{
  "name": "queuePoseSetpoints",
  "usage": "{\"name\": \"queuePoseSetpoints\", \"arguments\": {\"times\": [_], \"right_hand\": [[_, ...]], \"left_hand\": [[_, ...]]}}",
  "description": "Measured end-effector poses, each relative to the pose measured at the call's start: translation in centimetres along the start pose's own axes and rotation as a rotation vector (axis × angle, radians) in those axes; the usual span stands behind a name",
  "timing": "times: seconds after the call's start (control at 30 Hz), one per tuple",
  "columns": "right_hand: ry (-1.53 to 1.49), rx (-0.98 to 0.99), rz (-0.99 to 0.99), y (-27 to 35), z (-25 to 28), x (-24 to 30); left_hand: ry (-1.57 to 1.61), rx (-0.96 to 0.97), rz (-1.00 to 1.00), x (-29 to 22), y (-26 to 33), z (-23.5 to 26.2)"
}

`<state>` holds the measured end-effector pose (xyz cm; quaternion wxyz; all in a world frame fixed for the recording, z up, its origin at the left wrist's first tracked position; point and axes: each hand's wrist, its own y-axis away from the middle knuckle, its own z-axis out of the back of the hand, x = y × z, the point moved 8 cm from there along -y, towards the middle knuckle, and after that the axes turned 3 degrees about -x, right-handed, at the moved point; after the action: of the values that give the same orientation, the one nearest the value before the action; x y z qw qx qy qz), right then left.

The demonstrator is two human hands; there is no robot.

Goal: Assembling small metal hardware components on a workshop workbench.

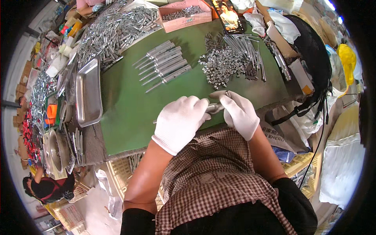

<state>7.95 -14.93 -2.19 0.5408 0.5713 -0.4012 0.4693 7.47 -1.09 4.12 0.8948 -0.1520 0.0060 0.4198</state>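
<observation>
Both my hands wear white knit gloves and meet above the near edge of a green work mat (125, 117). My left hand (181, 122) is wrapped round a slim metal tube (212, 107), and a thin rod end sticks out past its left side. At the tube's other end, my right hand (239, 114) has its fingers closed, their grey-stained tips partly hiding that end. Farther off lies a slanted row of several metal tubes with thin rods (166, 64). Right of that row is a heap of small shiny metal pieces (221, 64), beside a bundle of long thin rods (244, 49).
A steel tray (89, 94) stands along the mat's left side. Behind it spreads a large pile of metal tubes (117, 31). A pink box (184, 17) of small parts and a lit phone (228, 17) stand at the back. A black mesh chair back (313, 51) is at right.
</observation>
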Motion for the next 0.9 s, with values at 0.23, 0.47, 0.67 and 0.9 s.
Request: {"name": "queuePoseSetpoints", "arguments": {"times": [0.23, 0.47, 0.67, 0.9], "right_hand": [[0.351, 0.018, -0.007, 0.3, 0.7, 0.2], [0.345, -0.002, 0.190, 0.3, 0.9, 0.9], [0.360, -0.038, 0.299, 0.2, 1.3, 1.1], [0.291, -0.004, 0.283, 0.3, 1.4, 1.0]], "left_hand": [[0.276, -0.184, 0.010, 0.7, 1.2, 0.3], [0.288, -0.179, 0.077, 0.7, 1.3, -0.3], [0.273, -0.203, 0.104, 0.6, 1.0, -0.5], [0.320, -0.221, 0.140, 0.4, 0.9, -0.9]]}}
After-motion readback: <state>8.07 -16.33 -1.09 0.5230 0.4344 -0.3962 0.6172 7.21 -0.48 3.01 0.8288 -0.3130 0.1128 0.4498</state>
